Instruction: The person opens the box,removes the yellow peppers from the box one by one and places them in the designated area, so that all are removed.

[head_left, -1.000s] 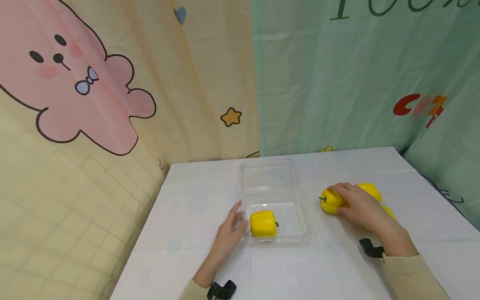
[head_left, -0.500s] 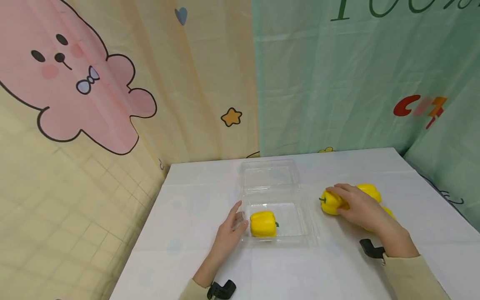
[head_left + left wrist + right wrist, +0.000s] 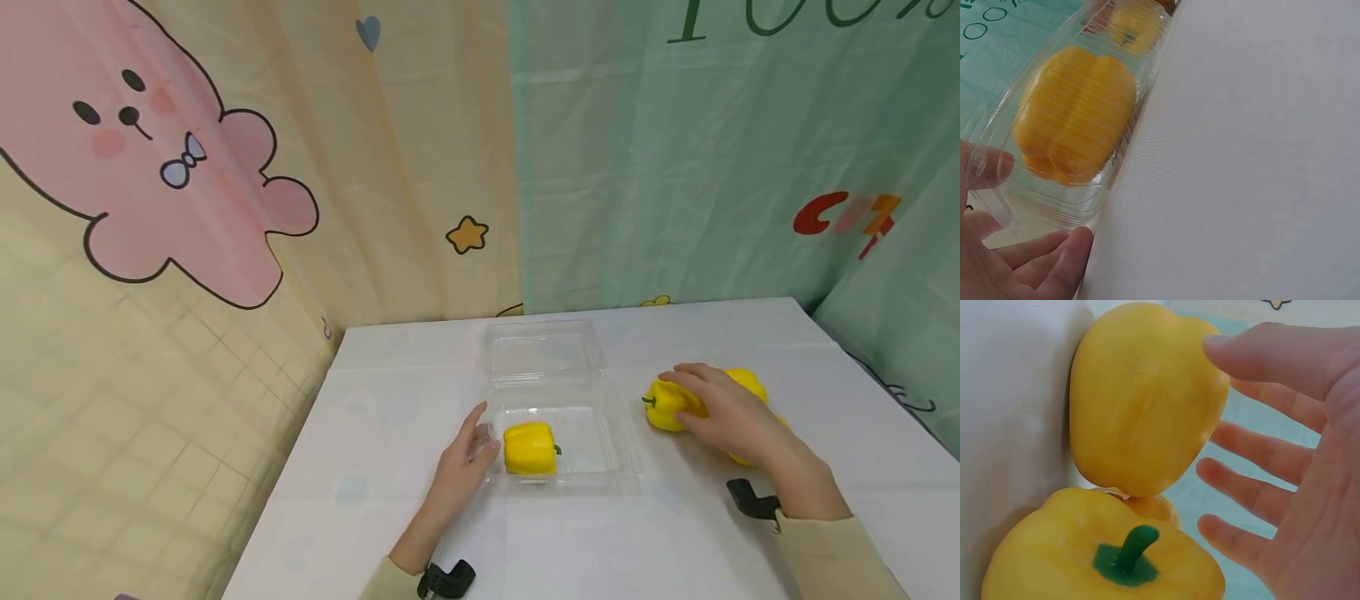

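My left hand [image 3: 461,462] holds the left side of an open clear plastic container [image 3: 596,442] by its rim. In the left wrist view, fingertips [image 3: 1075,247] lie low against its wall, beside the table. Inside the container, at the left, lies a yellow bell pepper [image 3: 529,448] with its green stem to the right. Over to the right, my right hand [image 3: 731,412] holds another yellow bell pepper [image 3: 663,406] between thumb and fingers; its stem points left. The right wrist view shows the thumb on this pepper [image 3: 1141,400], with the other fingers partly behind it.
Right behind and beside the right hand sit more yellow bell peppers [image 3: 746,382], partly covered by it; one shows a green stem in the right wrist view. The container's lid [image 3: 543,346] lies open toward the back. A printed curtain [image 3: 637,167] hangs beyond the white table [image 3: 390,400].
Both hands stay almost where they were. My right hand has shifted very slightly, still on the same pepper, and the head view has moved a little.
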Demonstrator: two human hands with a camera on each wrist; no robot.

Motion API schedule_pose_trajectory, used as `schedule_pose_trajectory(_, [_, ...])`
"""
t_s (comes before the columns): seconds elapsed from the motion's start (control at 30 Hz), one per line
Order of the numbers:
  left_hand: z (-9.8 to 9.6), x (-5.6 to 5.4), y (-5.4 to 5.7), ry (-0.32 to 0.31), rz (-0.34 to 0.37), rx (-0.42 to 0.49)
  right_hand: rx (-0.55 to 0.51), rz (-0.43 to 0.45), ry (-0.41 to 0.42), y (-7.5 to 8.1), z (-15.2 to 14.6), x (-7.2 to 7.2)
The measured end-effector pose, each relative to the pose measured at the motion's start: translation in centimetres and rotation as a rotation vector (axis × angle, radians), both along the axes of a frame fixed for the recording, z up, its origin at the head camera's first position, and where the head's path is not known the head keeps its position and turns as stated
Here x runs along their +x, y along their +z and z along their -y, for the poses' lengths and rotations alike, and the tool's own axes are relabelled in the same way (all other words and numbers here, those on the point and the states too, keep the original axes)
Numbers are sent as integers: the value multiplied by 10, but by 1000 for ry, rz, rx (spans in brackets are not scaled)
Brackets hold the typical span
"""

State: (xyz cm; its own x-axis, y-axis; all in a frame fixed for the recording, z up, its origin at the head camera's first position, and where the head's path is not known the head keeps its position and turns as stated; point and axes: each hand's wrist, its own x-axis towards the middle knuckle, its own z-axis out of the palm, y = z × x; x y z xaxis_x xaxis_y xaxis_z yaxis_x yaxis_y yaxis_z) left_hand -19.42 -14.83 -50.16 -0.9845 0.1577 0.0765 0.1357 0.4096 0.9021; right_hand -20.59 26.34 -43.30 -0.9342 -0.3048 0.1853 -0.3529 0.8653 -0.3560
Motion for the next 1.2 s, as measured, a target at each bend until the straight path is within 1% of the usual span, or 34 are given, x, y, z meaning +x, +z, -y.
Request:
schedule_pose_trajectory(0.17, [0,1,1,-6,-2,-2,-8,-40,0,0,3,4])
schedule_pose_trajectory(0.37, [-1,2,3,-5,-4,7,-12,-78,12,-1,5,3])
schedule_pose_trajectory(0.67, [0,2,1,-3,0,-2,-29,-73,29,-1,11,3])
schedule_pose_trajectory(1.03, [1,2,0,0,-8,-8,-58,-150,94,0,23,2])
schedule_pose_trajectory(1.2, [1,2,1,-4,-13,-7,-82,-185,112,-1,32,2])
